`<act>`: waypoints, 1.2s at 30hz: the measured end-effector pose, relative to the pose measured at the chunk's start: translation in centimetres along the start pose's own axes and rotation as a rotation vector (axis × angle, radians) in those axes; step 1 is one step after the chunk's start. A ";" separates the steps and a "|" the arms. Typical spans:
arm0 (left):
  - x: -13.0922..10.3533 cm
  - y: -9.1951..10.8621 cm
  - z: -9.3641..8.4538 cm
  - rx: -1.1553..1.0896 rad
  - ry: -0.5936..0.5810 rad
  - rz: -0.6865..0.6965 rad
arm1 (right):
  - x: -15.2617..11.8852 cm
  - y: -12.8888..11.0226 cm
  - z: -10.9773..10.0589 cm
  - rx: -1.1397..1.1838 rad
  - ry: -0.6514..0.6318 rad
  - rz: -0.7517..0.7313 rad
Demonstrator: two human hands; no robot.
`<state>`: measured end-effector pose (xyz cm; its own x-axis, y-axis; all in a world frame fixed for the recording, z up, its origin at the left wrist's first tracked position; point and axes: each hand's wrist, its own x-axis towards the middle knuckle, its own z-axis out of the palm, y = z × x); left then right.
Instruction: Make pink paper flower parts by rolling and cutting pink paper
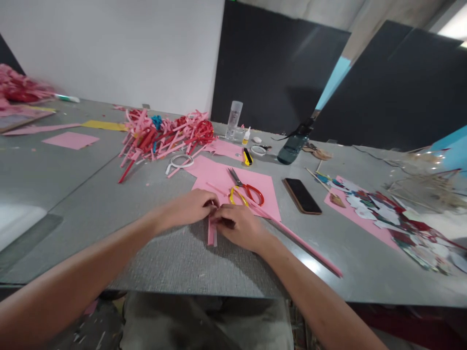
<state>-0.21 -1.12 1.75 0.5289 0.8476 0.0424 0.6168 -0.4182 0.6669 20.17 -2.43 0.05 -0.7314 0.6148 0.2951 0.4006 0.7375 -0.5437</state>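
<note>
Over the grey table my left hand [191,205] and my right hand [242,224] meet, fingers bent and closed together around a narrow pink paper strip [210,236]. The strip's lower end sticks out below my fingers, with a whitish edge beside it; its upper part is mostly hidden. Just beyond the hands, scissors [239,181] with a red and a yellow handle lie on a pink paper sheet [270,187]. A long thin pink paper stick [310,250] runs from the sheet past my right wrist toward the right.
A heap of pink and red paper strips [164,133] lies at the back left. A yellow cutter [247,156], a glue bottle [246,136], a clear bottle [234,120] and a dark bottle [292,146] are behind. Rightward are a phone [302,195] and paper cutouts [383,209].
</note>
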 end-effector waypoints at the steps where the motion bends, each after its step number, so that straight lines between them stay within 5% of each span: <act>1: 0.0 -0.1 0.1 0.004 -0.014 0.008 | 0.0 0.0 0.0 0.005 -0.020 -0.023; 25: -0.5 -0.2 0.5 0.382 -0.037 0.196 | 0.0 -0.9 -0.1 -0.134 -0.178 -0.058; 36: -0.2 -0.3 0.4 0.308 -0.050 0.159 | -0.1 -0.8 0.0 -0.115 -0.168 -0.052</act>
<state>-0.26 -1.29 1.26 0.6554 0.7503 0.0861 0.6674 -0.6288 0.3990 19.94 -3.04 0.44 -0.8306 0.5270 0.1802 0.4132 0.8000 -0.4350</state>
